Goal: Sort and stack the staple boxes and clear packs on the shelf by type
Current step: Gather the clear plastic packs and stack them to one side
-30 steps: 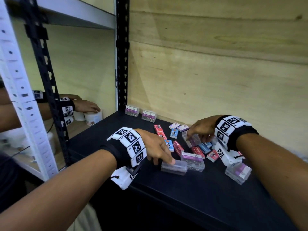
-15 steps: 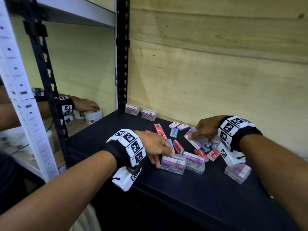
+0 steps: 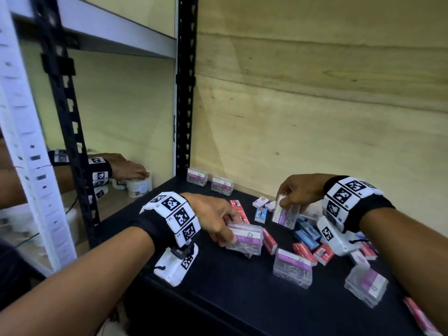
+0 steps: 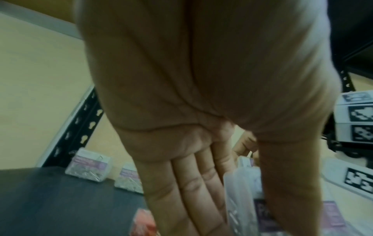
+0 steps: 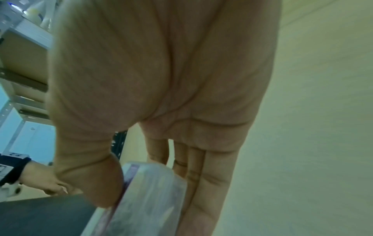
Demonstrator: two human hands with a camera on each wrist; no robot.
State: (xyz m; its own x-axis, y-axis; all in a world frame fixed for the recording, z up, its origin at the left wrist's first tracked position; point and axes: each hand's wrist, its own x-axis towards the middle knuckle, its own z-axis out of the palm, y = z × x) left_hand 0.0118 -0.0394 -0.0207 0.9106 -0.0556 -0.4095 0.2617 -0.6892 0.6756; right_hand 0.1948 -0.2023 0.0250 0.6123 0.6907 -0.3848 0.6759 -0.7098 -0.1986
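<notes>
Both packs have left the shelf (image 3: 218,299): our left hand (image 3: 213,215) clamps one pack (image 3: 244,241), right hand (image 3: 300,190) another (image 3: 286,214). Light, stiff, slippery; we pinch the long sides.

Six clear packs (image 3: 292,267), roughly five red boxes (image 3: 304,253), three blue boxes (image 3: 307,235).

Clear packs (image 3: 292,267) (purple-labelled) and red, blue staple boxes (image 3: 307,232) lie scattered.
</notes>
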